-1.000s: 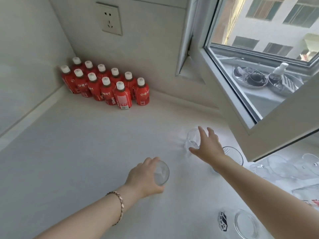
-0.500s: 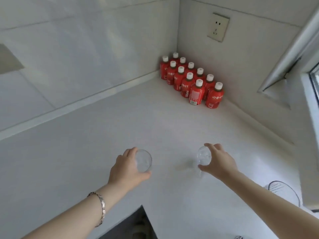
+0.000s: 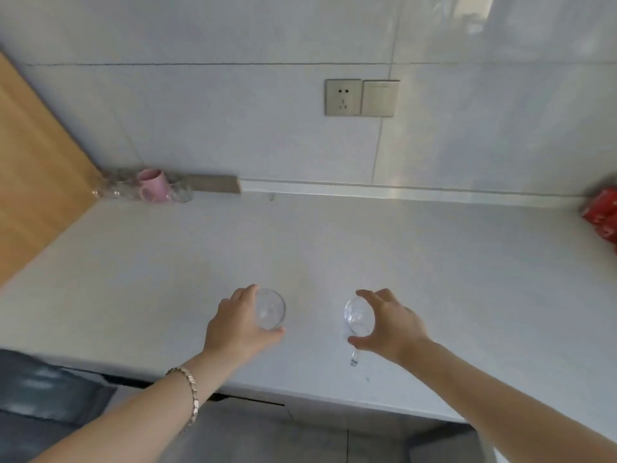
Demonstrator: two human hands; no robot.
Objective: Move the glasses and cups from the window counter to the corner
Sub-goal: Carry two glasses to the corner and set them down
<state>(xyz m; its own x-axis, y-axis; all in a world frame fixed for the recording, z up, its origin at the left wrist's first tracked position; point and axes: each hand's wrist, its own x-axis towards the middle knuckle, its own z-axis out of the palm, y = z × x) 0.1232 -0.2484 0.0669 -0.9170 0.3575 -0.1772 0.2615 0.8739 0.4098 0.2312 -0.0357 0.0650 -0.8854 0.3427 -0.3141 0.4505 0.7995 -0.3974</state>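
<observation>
My left hand (image 3: 238,324) grips a clear round glass (image 3: 271,313) from its left side, held just above the white counter (image 3: 334,248). My right hand (image 3: 389,324) holds a second clear glass (image 3: 356,315) from its right side, at about the same height. Both glasses hang over the front middle of the counter, a hand's width apart. In the far left corner, against a wooden panel (image 3: 36,182), stands a pink mug (image 3: 154,185) among several clear glasses (image 3: 113,190).
A wall socket (image 3: 343,97) and a switch (image 3: 380,98) sit on the tiled back wall. Red bottles (image 3: 601,212) show at the right edge. The counter's front edge runs below my wrists, with grey floor beneath. A bracelet is on my left wrist.
The view has swung left: the window and most red bottles have left the frame, and the left corner with the pink mug has come in. Both hands still carry their glasses.
</observation>
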